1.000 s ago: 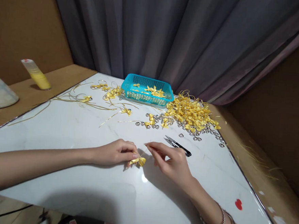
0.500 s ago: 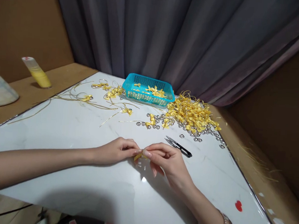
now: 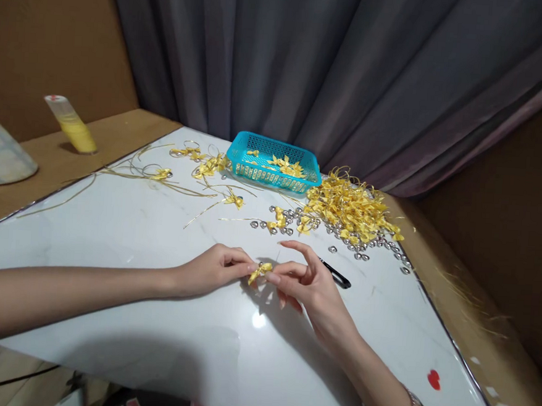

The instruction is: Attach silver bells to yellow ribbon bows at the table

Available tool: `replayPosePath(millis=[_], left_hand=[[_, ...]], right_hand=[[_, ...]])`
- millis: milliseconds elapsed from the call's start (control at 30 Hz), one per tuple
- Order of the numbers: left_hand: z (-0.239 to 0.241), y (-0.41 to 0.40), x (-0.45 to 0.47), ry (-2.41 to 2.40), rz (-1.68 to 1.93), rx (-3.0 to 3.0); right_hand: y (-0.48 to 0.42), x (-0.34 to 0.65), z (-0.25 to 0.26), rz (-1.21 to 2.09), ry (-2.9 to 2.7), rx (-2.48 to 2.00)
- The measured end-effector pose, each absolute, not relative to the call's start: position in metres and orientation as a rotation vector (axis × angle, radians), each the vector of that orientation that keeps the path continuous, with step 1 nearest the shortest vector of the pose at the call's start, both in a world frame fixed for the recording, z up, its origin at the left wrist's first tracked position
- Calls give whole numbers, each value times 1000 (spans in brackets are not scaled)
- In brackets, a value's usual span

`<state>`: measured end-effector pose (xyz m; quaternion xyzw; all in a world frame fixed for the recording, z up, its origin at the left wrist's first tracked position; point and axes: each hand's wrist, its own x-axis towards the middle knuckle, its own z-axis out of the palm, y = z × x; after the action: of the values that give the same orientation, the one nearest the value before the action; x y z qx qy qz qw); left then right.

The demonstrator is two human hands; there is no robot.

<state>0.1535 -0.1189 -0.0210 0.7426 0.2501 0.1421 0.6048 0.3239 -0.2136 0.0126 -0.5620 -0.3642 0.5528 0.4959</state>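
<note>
A small yellow ribbon bow (image 3: 260, 273) is held above the white table between my two hands. The fingertips of my left hand (image 3: 220, 269) pinch its left side. My right hand (image 3: 313, 292) has its thumb and middle finger closed at the bow's right side, with the index finger lifted away from it. A small shiny spot shows at the bow's top; what it is I cannot make out. Just behind my right hand lie black thread snips (image 3: 339, 276), their blades mostly hidden by the fingers.
A turquoise basket (image 3: 273, 177) with yellow bows stands at the back. Right of it is a heap of yellow bows with gold cord (image 3: 349, 205), with silver rings (image 3: 362, 257) around it. Gold cords (image 3: 183, 191) trail leftward. A red heart (image 3: 434, 379) lies at the right.
My right index finger has lifted off the bow, so more of the bow shows. My right hand now covers the blades of the snips. The view has shifted slightly.
</note>
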Motion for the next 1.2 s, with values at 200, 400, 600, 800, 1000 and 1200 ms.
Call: replayPosePath(millis=[200,400,600,800,1000,1200], left_hand=[[-15,-122,153,509,305,1652],[-19,-122,152,478,326,1636],[-12,-123,154,280,246,1441],[-13,-126,156,321,268,1605],[-13,-122,155,329,288,1483],[-13,-120,155,385,234,1412]], right_hand=[[-212,334,13,1220,-909,-1380],[-211,332,12,1216,-939,-1375],[-211,325,10,1221,-962,-1401],[-207,327,8,1184,-981,-1446],[-206,383,24,450,-1795,-1989],[-221,400,9,-69,-2282,-2325]])
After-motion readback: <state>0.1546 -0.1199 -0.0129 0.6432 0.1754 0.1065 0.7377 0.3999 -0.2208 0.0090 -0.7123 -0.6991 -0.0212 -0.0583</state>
